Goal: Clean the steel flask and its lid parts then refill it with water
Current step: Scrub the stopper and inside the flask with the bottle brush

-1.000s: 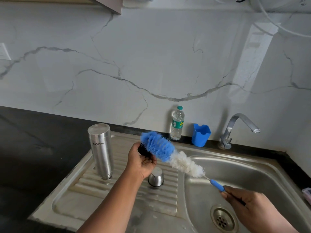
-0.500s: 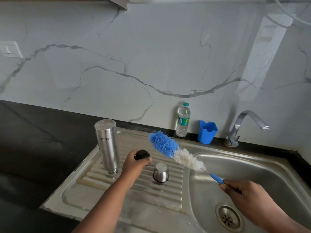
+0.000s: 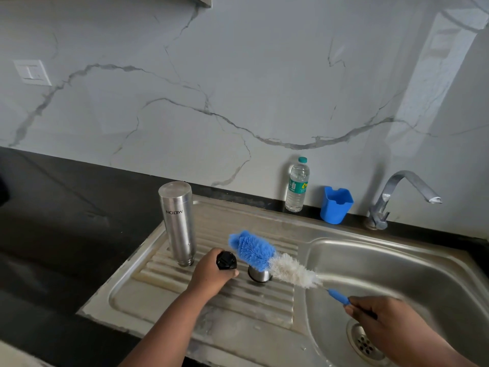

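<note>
The flask (image 3: 177, 223) stands upside down on the ribbed drainboard (image 3: 264, 295) of the sink (image 3: 397, 263), mouth down, well left of the basin. It is a tall, narrow steel cylinder, so I judge it rigid, light while empty, slick when wet and easy to tip; the safest hold is round the middle of the body with the whole hand. Its steel cap (image 3: 259, 275) sits on the drainboard just right of the left hand, partly hidden behind the brush (image 3: 267, 256).

The left hand (image 3: 211, 274) has its grip closed round a small black stopper (image 3: 226, 260), fingers and thumb curled about it, low over the ribs. The stopper looks like hard plastic, light and small, likely slippery if soapy, so a full pinch suits it.

The right hand (image 3: 375, 313) grips the brush by its handle, fingers wrapped tight over the dark end, over the basin. The brush head, blue at the tip and white behind, slants up over the cap. Its bristles look soft and its wire stem springy, so pushing hard would bend it.
</note>
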Action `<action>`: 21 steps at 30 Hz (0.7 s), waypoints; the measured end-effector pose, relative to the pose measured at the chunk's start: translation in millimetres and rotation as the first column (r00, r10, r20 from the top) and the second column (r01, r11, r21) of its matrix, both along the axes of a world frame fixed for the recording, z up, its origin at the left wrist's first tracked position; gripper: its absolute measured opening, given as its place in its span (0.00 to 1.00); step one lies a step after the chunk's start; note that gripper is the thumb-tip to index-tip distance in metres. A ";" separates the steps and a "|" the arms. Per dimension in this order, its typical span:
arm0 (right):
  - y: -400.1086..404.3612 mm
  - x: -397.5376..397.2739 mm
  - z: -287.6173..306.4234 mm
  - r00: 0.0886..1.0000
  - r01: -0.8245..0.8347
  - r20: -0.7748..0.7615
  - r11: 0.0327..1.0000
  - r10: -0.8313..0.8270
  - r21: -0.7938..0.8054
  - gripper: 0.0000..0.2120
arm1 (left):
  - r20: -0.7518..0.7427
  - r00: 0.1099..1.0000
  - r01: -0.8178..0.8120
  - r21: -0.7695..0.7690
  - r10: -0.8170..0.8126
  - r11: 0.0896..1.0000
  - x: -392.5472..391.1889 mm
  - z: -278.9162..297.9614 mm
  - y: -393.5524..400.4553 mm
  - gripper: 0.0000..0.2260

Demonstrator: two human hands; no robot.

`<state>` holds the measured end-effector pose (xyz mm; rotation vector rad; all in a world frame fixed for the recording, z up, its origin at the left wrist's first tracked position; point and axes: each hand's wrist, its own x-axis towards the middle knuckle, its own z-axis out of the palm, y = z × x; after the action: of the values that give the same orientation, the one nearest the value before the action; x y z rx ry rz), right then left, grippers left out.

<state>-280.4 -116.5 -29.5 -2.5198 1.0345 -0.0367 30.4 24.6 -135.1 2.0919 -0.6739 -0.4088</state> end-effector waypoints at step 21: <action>-0.6 4.9 7.1 0.998 0.022 0.052 1.000 -0.023 0.015 0.08 | 0.230 0.882 -0.280 -0.443 0.410 0.851 -16.3 1.6 56.9 0.23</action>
<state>-275.5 -117.1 -22.4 -2.4811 1.0386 -0.1003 14.1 81.5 -133.5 1.8408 -0.4867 0.2660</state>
